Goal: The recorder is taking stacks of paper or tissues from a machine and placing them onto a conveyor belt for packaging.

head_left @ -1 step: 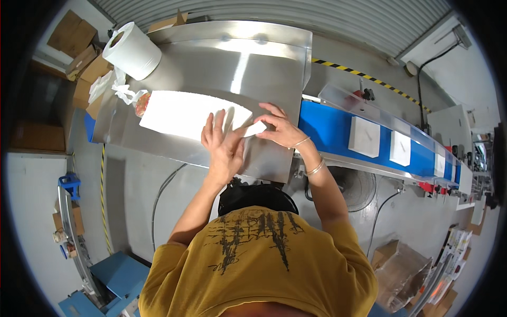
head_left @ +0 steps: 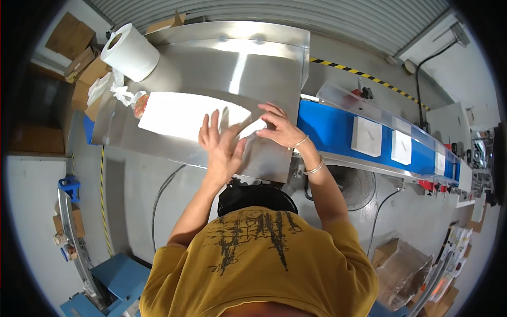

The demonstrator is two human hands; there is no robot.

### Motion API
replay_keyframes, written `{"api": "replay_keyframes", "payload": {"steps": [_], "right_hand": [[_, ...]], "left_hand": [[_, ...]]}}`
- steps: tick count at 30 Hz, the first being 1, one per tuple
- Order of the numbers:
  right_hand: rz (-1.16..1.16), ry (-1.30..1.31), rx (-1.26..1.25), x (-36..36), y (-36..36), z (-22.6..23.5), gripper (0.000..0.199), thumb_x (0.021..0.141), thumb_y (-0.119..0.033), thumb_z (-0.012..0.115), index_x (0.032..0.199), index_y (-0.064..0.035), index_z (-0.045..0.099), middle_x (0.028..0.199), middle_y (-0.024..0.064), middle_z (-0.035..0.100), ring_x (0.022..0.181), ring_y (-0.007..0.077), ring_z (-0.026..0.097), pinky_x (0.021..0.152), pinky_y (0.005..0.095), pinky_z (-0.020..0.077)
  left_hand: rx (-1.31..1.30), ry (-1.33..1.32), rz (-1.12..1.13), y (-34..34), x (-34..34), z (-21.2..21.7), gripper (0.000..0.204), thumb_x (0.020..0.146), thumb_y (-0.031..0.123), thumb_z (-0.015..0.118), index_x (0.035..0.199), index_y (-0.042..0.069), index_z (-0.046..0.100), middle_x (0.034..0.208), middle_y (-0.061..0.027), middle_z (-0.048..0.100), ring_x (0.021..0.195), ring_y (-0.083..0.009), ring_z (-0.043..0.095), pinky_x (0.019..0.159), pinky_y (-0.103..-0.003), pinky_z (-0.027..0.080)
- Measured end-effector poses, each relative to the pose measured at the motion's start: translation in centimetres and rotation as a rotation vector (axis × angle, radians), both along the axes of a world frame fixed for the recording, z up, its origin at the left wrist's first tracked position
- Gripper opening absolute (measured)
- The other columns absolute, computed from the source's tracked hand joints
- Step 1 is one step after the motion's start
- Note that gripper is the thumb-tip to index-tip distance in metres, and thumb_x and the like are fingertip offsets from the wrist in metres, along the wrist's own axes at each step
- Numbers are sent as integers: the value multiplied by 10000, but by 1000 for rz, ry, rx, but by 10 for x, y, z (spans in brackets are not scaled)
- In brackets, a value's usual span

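Observation:
On the metal table lies a long white row [head_left: 185,115] of what look like thin, tightly packed sheets; its exact kind is unclear. My left hand [head_left: 217,145] rests at the row's right end, fingers spread over its near side and top. A small white piece [head_left: 252,128] sticks out at that end, tilted up, partly between my two hands. My right hand [head_left: 281,128] pinches the piece's outer end between thumb and fingers. Against the row's left end sits a reddish, patterned round object [head_left: 141,105], partly hidden by clear wrapping.
A big white paper roll [head_left: 130,53] stands at the metal table's [head_left: 211,68] far left corner, beside crumpled white paper [head_left: 122,94]. Rightward runs a blue conveyor belt [head_left: 322,124] carrying several white square packets [head_left: 366,137] under a clear guard. Cardboard boxes [head_left: 94,74] are stacked at left.
The white packets on the belt have moved slightly to the right. My hands stay at the row's right end, and the small white piece has tilted a little.

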State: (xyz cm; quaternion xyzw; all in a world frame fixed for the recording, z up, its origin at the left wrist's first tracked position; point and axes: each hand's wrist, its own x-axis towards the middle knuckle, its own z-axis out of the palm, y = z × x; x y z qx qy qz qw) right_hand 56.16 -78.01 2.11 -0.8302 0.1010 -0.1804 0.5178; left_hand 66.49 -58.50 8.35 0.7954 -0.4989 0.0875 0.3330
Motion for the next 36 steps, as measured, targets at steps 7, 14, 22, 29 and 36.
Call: {"api": "replay_keyframes", "payload": {"steps": [7,14,22,29,36], "right_hand": [[-768,189,-265,-105,-94,-113,351,909,-303,635,1080,-8,549,882,195,590,790,319,570,693,379,472],[-868,297,-526,-84,-56,3,504,734,-242,788,1151,-53,578,1215,169,563,1108,351,522,934,430,426],[3,-198,-671,17,6,-7,444,841,-289,716,1137,1,556,1114,165,613,1115,303,558,903,353,471],[-866,300,-516,-99,-102,-117,522,929,-467,532,1128,15,565,953,224,613,865,387,592,793,451,464],[-595,14,-563,-63,-43,0,526,718,-290,791,1146,-53,598,1078,186,628,1017,389,574,881,437,450]], "left_hand": [[-42,-61,119,3,8,-7,299,798,8,663,1095,35,668,1346,-207,470,1262,-424,404,1030,-519,334],[-34,-67,108,7,7,-15,289,791,1,669,1068,80,697,1369,-164,487,1315,-396,367,1068,-496,294],[-24,5,2,11,14,2,239,790,50,681,1029,58,678,1431,-194,389,1365,-417,261,1066,-541,225],[-26,-59,121,14,24,-13,324,795,10,660,1118,40,660,1364,-191,461,1284,-432,373,1039,-526,314],[-35,-79,63,16,21,-15,277,778,1,661,1039,85,700,1383,-184,449,1313,-418,346,1055,-543,266]]}}
